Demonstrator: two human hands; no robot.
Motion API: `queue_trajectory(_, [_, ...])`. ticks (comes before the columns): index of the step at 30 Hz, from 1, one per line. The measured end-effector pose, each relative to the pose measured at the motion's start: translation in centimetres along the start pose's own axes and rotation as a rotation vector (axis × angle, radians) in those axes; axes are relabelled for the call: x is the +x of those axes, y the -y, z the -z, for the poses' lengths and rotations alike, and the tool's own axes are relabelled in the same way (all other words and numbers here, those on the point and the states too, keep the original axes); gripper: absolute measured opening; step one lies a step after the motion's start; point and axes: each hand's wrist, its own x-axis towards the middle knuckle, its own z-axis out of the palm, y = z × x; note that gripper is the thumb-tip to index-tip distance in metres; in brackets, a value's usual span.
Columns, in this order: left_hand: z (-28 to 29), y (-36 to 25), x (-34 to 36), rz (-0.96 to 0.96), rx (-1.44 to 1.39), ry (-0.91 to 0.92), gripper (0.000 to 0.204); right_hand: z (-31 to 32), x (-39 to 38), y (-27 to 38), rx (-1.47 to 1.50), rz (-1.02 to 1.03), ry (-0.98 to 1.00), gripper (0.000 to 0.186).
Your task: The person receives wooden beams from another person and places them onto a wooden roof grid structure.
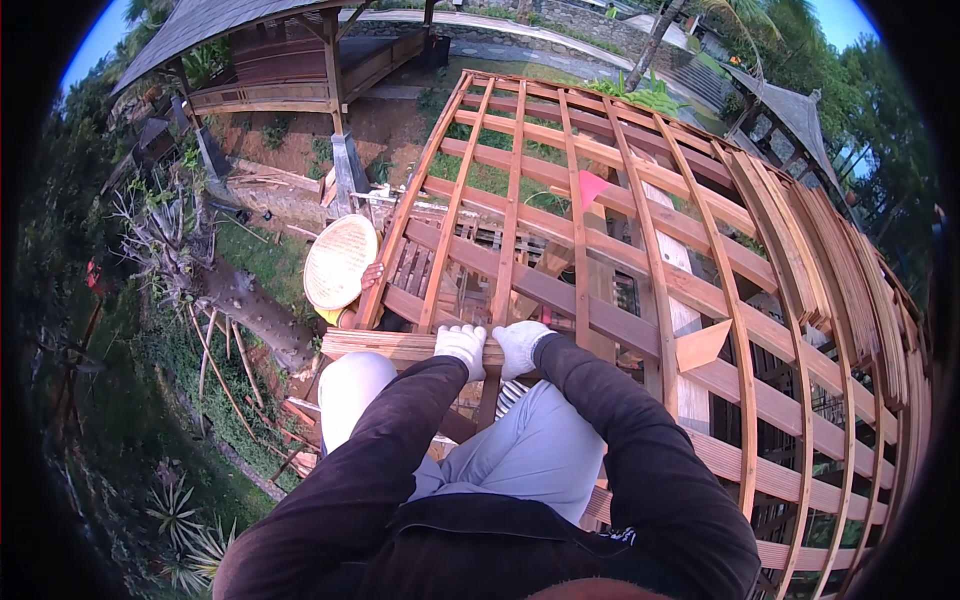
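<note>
My white-gloved left hand curls over a layered edge of thin wooden strips running crosswise just in front of my body. My right hand, also gloved, grips the same edge beside a lengthwise batten, close to the left hand. My legs in light grey trousers are bent on the timber framework. Beyond my hands spreads an open roof grid of reddish-brown battens crossing wider boards.
A co-worker in a conical hat holds the frame's left edge. Long planks lie stacked at right, near a loose offcut. A pavilion, leaning tree trunk and ground far below show beyond the edge.
</note>
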Motion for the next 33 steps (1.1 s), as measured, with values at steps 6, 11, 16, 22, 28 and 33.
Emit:
queue_trajectory(6, [0.2, 0.3, 0.2, 0.000, 0.038, -0.002, 0.094, 1.0, -0.8, 0.8, 0.012, -0.010, -0.024, 0.072])
queue_trajectory(11, [1.6, -1.3, -0.2, -0.049, -0.018, -0.059, 0.092, 1.7, -3.0, -0.2, 0.006, -0.037, -0.064, 0.068])
queue_trajectory(16, [2.4, -2.4, -0.2, -0.072, -0.074, -0.070, 0.085, 1.2, -3.7, -0.2, -0.033, -0.057, -0.070, 0.061])
queue_trajectory(22, [1.4, -2.5, -0.4, -0.087, -0.091, -0.097, 0.085, 1.3, -3.8, -0.1, -0.052, -0.045, -0.069, 0.079])
queue_trajectory(28, [0.8, -2.4, 0.1, -0.059, -0.073, -0.089, 0.087, 1.4, -2.1, 0.0, -0.012, -0.028, -0.050, 0.084])
queue_trajectory(33, [0.6, -2.0, 0.2, -0.039, -0.089, -0.078, 0.090, 1.7, -1.6, 0.5, 0.000, -0.035, 0.027, 0.079])
